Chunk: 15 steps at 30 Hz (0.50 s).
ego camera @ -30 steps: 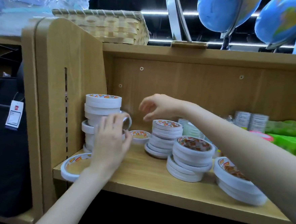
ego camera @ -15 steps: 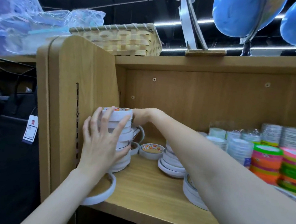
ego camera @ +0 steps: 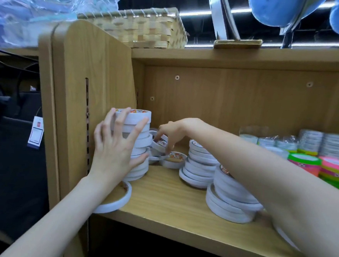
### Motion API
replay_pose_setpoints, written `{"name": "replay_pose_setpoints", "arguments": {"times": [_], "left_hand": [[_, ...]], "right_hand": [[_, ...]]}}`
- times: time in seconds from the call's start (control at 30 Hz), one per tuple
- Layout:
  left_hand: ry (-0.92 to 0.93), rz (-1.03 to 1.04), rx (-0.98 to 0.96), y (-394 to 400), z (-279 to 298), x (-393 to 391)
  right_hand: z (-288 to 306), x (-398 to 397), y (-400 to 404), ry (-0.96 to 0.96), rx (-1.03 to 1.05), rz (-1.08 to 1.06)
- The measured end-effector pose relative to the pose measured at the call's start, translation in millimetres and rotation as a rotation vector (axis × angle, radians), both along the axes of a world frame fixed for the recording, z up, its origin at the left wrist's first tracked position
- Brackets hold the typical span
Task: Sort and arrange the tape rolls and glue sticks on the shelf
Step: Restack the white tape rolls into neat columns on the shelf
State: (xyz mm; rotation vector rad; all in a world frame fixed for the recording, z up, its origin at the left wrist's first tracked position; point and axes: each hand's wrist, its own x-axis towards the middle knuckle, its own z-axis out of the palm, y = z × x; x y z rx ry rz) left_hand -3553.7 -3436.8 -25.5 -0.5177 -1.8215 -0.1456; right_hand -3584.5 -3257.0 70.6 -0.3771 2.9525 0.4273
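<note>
Left hand, fingers spread, braces the tall tape stack at the shelf wall; right hand pinches a tilted roll just behind that stack; lift it gently, keeping the stack steadied.

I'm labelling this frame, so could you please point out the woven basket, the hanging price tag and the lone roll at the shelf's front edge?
woven basket (ego camera: 143, 31), head view, front wall.
price tag (ego camera: 36, 132), head view, card face.
lone roll (ego camera: 117, 204), head view, white outer rim.
</note>
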Motion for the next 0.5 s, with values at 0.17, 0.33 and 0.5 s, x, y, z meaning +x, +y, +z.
{"name": "replay_pose_setpoints", "arguments": {"times": [0.17,0.33,0.5], "left_hand": [[0.001,0.006,-0.005,-0.7,0.3,0.6],[-0.034,-0.021,0.002,1.4,-1.0,1.6],[-0.052,-0.044,0.007,1.8,-1.0,4.2]], "right_hand": [[-15.8,-3.2,-5.8,0.131,-0.087,0.045],[-4.5,13.8,8.6,0.160,-0.208,0.034],[10.4,41.0,26.5,0.302,-0.393,0.020]]}}
